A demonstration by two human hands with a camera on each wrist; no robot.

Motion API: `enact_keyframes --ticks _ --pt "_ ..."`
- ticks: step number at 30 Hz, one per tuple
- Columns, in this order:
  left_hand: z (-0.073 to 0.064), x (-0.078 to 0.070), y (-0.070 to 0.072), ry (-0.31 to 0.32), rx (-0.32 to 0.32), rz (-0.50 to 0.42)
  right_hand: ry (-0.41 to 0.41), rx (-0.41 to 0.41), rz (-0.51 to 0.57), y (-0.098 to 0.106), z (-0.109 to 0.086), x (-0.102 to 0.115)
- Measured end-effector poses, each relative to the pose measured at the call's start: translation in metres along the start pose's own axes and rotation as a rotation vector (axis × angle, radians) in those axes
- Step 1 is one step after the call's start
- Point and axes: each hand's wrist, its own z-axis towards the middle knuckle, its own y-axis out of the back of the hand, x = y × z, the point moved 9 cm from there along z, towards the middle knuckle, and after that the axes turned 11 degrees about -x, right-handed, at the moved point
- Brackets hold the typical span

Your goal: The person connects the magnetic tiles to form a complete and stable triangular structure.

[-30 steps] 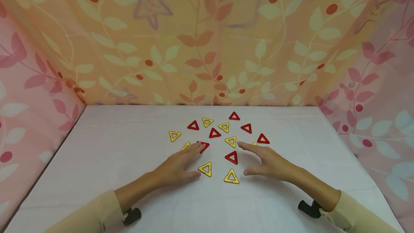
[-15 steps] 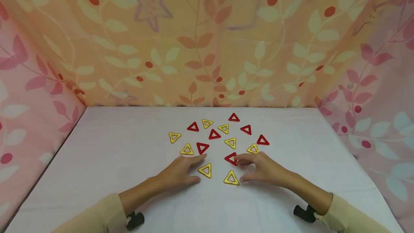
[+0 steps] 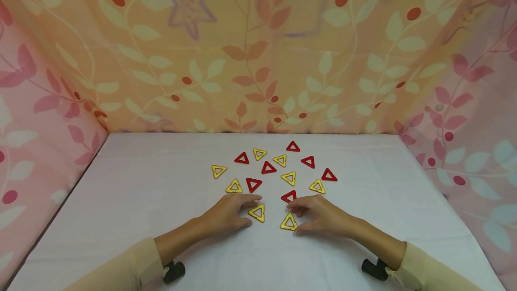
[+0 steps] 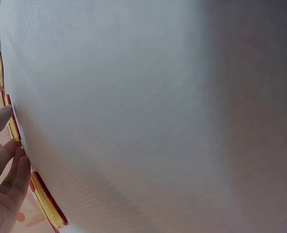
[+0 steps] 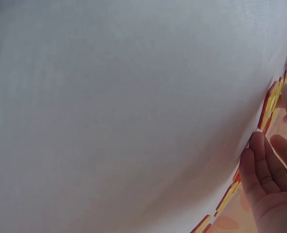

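Several flat hollow triangles, red and yellow, lie on the white cloth in the head view. My left hand (image 3: pixel 226 213) lies beside a yellow triangle (image 3: pixel 261 213), its thumb and forefinger spread around the left side of it, not closed on it. My right hand (image 3: pixel 325 216) reaches over the nearest yellow triangle (image 3: pixel 284 226); the thumb is at its right corner and the bent fingers hang above its top. Just behind those fingers lies a red triangle (image 3: pixel 287 196), partly covered. In the left wrist view the left hand (image 4: pixel 5 189) shows at the edge, near a yellow piece (image 4: pixel 48 204).
Farther back are more pieces, among them a red triangle (image 3: pixel 253 184), a yellow triangle (image 3: pixel 234 191) and another red triangle (image 3: pixel 329 178). White cloth (image 3: pixel 141 183) covers the table. Patterned curtains (image 3: pixel 258 84) enclose the back and sides.
Both hands have drawn back toward the near triangles. The right hand has also moved left to the nearest yellow triangle, with its fingers more bent. The triangles have kept their places.
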Motion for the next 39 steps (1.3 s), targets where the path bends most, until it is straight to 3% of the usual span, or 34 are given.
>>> enact_keyframes --ticks 6,14,24,34,39 --pt "0.004 -0.002 0.000 -0.022 -0.011 -0.026 0.025 0.020 -0.107 -0.005 0.004 0.004" --pt "0.008 -0.006 -0.001 -0.046 -0.006 -0.073 0.067 0.042 -0.169 -0.011 0.008 0.008" --pt "0.015 -0.016 -0.005 -0.121 0.032 0.067 0.075 0.063 -0.195 -0.013 0.013 0.013" --pt "0.015 -0.021 -0.005 -0.132 0.005 0.074 0.078 0.059 -0.230 -0.016 0.017 0.015" --pt "0.015 -0.021 -0.006 -0.115 0.001 0.022 0.065 0.059 -0.206 -0.018 0.018 0.014"
